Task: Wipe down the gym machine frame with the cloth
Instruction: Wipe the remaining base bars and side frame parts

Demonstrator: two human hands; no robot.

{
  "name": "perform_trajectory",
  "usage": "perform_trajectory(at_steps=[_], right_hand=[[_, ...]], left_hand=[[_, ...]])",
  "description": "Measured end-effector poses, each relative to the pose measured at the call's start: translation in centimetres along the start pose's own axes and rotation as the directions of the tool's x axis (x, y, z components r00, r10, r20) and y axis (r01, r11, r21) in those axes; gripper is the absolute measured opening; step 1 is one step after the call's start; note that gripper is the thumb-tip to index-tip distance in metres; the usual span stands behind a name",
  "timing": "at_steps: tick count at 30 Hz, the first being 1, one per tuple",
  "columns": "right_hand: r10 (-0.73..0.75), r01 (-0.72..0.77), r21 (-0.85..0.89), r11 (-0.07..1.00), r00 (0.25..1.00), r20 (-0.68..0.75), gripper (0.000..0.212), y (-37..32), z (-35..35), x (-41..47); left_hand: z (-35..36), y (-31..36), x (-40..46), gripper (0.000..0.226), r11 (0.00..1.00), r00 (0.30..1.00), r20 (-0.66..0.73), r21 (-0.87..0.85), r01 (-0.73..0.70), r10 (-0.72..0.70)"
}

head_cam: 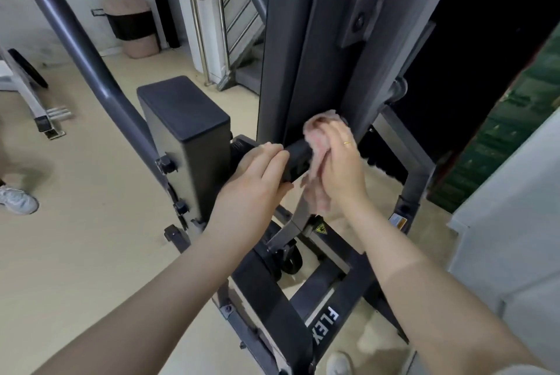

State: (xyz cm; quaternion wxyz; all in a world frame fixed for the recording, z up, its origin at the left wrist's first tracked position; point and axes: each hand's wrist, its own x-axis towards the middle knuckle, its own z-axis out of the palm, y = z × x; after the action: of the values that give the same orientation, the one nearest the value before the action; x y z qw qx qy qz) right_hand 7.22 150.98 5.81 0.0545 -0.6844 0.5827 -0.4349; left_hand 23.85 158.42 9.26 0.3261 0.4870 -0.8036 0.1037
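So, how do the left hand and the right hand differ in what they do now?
The left hand grips the black handle bare; the right hand presses the pink cloth against it. The right hand wears a ring; the left shows none. Both meet at the same handle.

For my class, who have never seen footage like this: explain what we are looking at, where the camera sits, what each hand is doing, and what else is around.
There is one picture, taken by a camera worn on a person's head, looking down at their own bare arms. In front stands a dark grey gym machine frame on a beige floor. The left hand grips a black handle on the machine. The right hand presses a pink cloth against the handle's end and the frame. Behind, a pink bin and a stair rail stand by the wall.
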Motion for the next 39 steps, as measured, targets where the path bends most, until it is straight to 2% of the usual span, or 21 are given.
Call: perform_trajectory(at_steps=[1, 2, 4, 6, 7, 8, 10, 12, 14, 16, 19, 22, 28, 29, 31, 33, 35, 37, 39], right_hand=[[0.066, -0.066, 0.002, 0.998, 0.997, -0.036, 0.041, -0.1, 0.2, 0.3], [0.063, -0.063, 0.0, 0.998, 0.997, -0.047, 0.039, -0.7, 0.5, 0.0], [-0.103, 0.103, -0.028, 0.994, 0.995, -0.003, 0.042, -2.2, 1.7, -2.0], [-0.289, 0.29, 0.002, 0.957, 0.955, 0.067, 0.05, -2.6, 2.5, -4.0], [-0.335, 0.336, -0.007, 0.942, 0.938, 0.089, 0.05, -2.1, 2.3, -3.8], [-0.329, 0.334, -0.034, 0.942, 0.939, 0.104, 0.046, -1.4, 2.0, -3.2], [-0.187, 0.191, -0.084, 0.978, 0.981, 0.052, 0.041, 0.0, 1.1, -1.5], [-0.065, 0.062, -0.065, 0.996, 0.997, -0.036, 0.043, 0.7, 1.0, -0.1], [-0.017, 0.01, -0.074, 0.997, 0.995, -0.096, 0.051, -0.1, 2.0, -0.3], [-0.061, 0.052, -0.095, 0.994, 0.994, -0.086, 0.06, -0.7, 3.2, -1.4], [-0.161, 0.161, -0.122, 0.979, 0.987, 0.01, 0.068, 0.5, 2.5, -1.5], [-0.141, 0.138, -0.158, 0.978, 0.99, -0.011, 0.053, 2.1, 0.4, 1.0], [-0.225, 0.21, -0.158, 0.965, 0.971, -0.085, 0.051, 4.6, -0.9, -0.2], [-0.302, 0.278, -0.243, 0.929, 0.951, -0.067, 0.053, 5.2, -1.6, -0.5], [-0.496, 0.469, -0.403, 0.786, 0.867, 0.041, 0.053, 6.5, -2.8, -0.2], [-0.627, 0.616, -0.457, 0.642, 0.765, 0.149, 0.046, 7.4, -3.9, 0.7], [-0.698, 0.714, -0.471, 0.518, 0.671, 0.251, 0.033, 8.5, -4.6, 1.3], [-0.764, 0.818, -0.453, 0.353, 0.532, 0.366, 0.025, 9.9, -4.5, 1.4], [-0.765, 0.877, -0.428, 0.218, 0.425, 0.483, 0.029, 11.2, -3.3, 1.4]], left_hand=[[0.1, 0.0, 0.0, 0.04, 1.0, 1.0, -0.012, -0.004, -0.007, 0.007], [0.2, 0.0, 0.0, 0.039, 1.0, 1.0, -0.016, -0.009, -0.011, 0.011], [0.4, -0.1, 0.0, 0.039, 0.999, 1.0, -0.027, -0.043, -0.004, 0.003], [0.6, -0.2, -0.1, 0.037, 0.998, 0.999, -0.045, -0.068, -0.006, 0.003], [0.7, -0.3, -0.1, 0.036, 0.998, 0.998, -0.061, -0.065, -0.017, 0.013], [0.8, -0.3, -0.1, 0.035, 0.998, 0.997, -0.079, -0.054, -0.028, 0.024], [0.9, -0.3, -0.2, 0.034, 0.999, 0.994, -0.106, -0.025, -0.039, 0.037], [1.0, -0.3, -0.3, 0.031, 0.999, 0.992, -0.122, -0.017, -0.035, 0.033], [1.2, -0.3, -0.3, 0.033, 0.999, 0.991, -0.129, -0.026, -0.026, 0.022], [1.3, -0.3, -0.3, 0.034, 0.999, 0.99, -0.138, -0.031, -0.027, 0.022], [1.5, -0.4, -0.3, 0.033, 0.999, 0.99, -0.138, -0.02, -0.031, 0.028], [1.4, -0.2, -0.5, 0.029, 1.0, 0.993, -0.113, -0.002, -0.019, 0.019], [2.0, 0.3, -1.2, 0.049, 0.969, 0.993, -0.034, 0.228, -0.1, 0.11], [2.0, 0.4, -1.2, 0.046, 0.962, 0.988, -0.042, 0.235, -0.137, 0.151], [2.5, 1.3, -1.5, 0.042, 0.951, 0.966, -0.048, 0.198, -0.239, 0.253], [3.6, 2.5, -1.9, 0.046, 0.941, 0.948, -0.025, 0.128, -0.313, 0.318], [5.2, 3.1, -2.2, 0.049, 0.929, 0.936, 0.056, 0.113, -0.353, 0.348], [6.6, 2.9, -2.3, 0.046, 0.936, 0.937, 0.153, 0.114, -0.333, 0.314], [7.6, 2.8, -2.4, 0.056, 0.976, 0.932, 0.318, 0.072, -0.205, 0.172]])
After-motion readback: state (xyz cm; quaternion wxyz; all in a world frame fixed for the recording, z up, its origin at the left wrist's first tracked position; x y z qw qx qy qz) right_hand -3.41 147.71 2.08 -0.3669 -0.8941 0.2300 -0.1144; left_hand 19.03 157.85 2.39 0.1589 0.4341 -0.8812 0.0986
